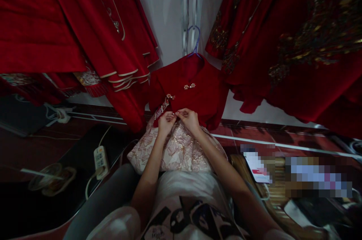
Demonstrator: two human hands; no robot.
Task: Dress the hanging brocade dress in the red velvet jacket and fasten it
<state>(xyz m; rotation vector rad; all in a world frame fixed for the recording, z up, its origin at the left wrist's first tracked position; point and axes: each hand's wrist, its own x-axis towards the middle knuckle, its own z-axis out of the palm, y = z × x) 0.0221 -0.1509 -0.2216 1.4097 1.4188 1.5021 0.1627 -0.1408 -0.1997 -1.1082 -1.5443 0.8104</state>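
Note:
A short red jacket [181, 77] hangs before me on a blue hanger [194, 42], above a pale pink skirt [181, 153] with gold floral patterning. A beaded clasp [189, 86] sits below its neckline, and a beaded tassel ornament [164, 106] slants down on the left. Both hands meet at the lower front of the jacket, fingertips nearly touching. My left hand [166, 122] is closed in a pinch there. Pinching from the other side is my right hand [190, 120]. Tiny bright specks show between the fingertips; whether they are beads or fingernails I cannot tell.
Red garments [113, 43] hang at left; embroidered red ones [299, 51] hang at right. A power strip [101, 161] and a clear plastic container [53, 179] lie on a black surface at left. A phone [257, 166] with a cable rests on a wooden surface [275, 179].

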